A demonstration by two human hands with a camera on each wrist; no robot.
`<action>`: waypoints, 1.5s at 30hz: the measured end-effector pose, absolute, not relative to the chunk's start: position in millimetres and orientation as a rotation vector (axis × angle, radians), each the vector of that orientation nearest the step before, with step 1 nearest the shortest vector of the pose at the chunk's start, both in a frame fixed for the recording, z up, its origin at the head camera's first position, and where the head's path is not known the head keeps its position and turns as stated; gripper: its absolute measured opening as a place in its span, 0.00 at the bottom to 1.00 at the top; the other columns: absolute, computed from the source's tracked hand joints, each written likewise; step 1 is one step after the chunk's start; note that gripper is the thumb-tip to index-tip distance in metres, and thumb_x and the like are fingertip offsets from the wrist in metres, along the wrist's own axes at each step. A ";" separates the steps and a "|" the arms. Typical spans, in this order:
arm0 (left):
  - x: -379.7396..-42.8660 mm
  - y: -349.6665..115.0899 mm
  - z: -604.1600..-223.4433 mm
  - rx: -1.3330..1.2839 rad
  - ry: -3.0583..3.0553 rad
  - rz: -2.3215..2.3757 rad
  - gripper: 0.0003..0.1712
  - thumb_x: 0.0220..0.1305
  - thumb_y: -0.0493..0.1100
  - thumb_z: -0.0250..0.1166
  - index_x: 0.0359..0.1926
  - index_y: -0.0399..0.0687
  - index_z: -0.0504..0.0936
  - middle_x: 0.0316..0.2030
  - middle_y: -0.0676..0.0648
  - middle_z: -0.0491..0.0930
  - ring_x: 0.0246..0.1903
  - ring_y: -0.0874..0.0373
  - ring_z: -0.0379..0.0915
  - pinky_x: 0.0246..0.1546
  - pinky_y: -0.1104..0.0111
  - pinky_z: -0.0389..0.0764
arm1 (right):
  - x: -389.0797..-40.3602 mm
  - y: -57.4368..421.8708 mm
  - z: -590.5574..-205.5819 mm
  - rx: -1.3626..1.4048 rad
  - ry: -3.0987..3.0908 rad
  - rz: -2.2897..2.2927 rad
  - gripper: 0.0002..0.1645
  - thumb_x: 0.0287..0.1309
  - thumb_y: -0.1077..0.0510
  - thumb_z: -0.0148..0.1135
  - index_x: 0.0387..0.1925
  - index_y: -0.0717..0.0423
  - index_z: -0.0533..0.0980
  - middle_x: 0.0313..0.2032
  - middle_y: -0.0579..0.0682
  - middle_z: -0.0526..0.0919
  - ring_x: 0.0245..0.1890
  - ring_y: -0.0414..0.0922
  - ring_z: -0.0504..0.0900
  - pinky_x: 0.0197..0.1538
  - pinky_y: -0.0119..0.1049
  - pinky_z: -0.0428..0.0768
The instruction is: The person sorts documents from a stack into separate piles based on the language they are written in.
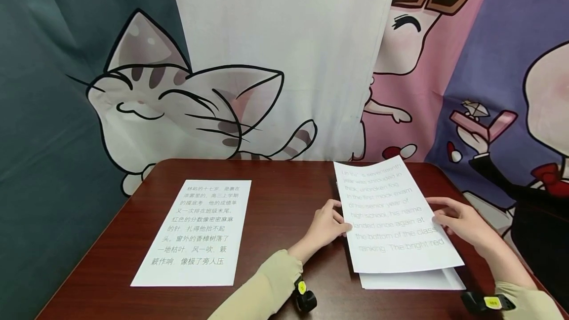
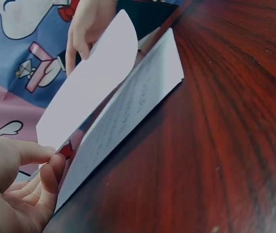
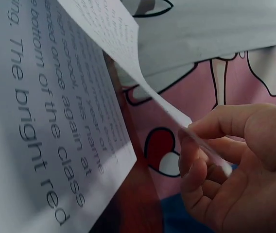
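A sheet of paper printed in English (image 1: 386,256) is lifted off the right side of the table, slightly bowed. My left hand (image 1: 323,226) pinches its left edge between thumb and fingers. At the opposite edge, my right hand (image 1: 467,223) does the same, and the right wrist view shows the thumb and fingers gripping the sheet's margin. Beneath it lies more printed paper (image 2: 123,114), apart from the raised sheet in the left wrist view. In the head view most of that lower paper (image 1: 409,281) is hidden.
A sheet printed in Chinese (image 1: 191,233) lies flat on the left of the dark red wooden table (image 1: 284,186). Behind the table's far edge hangs a cartoon-printed curtain (image 1: 284,23). Each wrist wears a small black camera, the left one (image 1: 305,300) close to the tabletop.
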State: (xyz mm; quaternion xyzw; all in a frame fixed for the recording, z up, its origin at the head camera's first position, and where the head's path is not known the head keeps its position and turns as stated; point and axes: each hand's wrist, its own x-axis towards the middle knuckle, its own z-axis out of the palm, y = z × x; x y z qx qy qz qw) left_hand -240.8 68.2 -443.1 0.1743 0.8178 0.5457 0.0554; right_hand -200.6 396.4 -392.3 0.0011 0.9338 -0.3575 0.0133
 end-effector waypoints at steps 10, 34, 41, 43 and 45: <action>-235.5 84.8 -453.9 0.540 2.614 1.490 0.39 0.54 0.39 0.72 0.65 0.33 0.68 0.23 0.53 0.83 0.26 0.68 0.74 0.41 0.74 0.76 | -196.6 407.0 -397.6 0.037 2.891 -1.089 0.30 0.69 0.56 0.55 0.67 0.68 0.65 0.42 0.56 0.83 0.29 0.35 0.76 0.32 0.33 0.75; -233.2 87.9 -458.2 0.540 2.748 1.292 0.40 0.49 0.42 0.76 0.62 0.31 0.72 0.16 0.54 0.82 0.52 0.52 0.81 0.57 0.65 0.77 | -195.7 404.6 -404.5 0.050 2.909 -0.984 0.30 0.67 0.59 0.57 0.65 0.71 0.66 0.40 0.58 0.83 0.29 0.35 0.74 0.31 0.33 0.75; -233.9 88.8 -459.2 0.531 2.767 1.274 0.41 0.47 0.42 0.77 0.62 0.31 0.73 0.15 0.54 0.81 0.43 0.56 0.84 0.53 0.68 0.79 | -195.9 402.1 -405.5 0.063 2.897 -0.990 0.30 0.68 0.58 0.57 0.65 0.71 0.66 0.40 0.58 0.83 0.30 0.37 0.76 0.32 0.33 0.76; -233.9 88.8 -459.8 0.540 2.774 1.265 0.42 0.46 0.42 0.78 0.61 0.32 0.73 0.15 0.54 0.80 0.34 0.60 0.83 0.49 0.70 0.80 | -196.1 401.3 -406.0 0.067 2.890 -0.988 0.30 0.67 0.58 0.57 0.64 0.71 0.66 0.39 0.57 0.83 0.30 0.38 0.76 0.32 0.34 0.75; -233.6 88.7 -460.1 0.548 2.775 1.262 0.41 0.46 0.42 0.78 0.61 0.32 0.73 0.15 0.54 0.80 0.28 0.63 0.79 0.44 0.72 0.79 | -196.3 400.6 -406.1 0.068 2.881 -0.985 0.30 0.67 0.58 0.57 0.64 0.71 0.66 0.39 0.57 0.83 0.31 0.39 0.76 0.32 0.34 0.75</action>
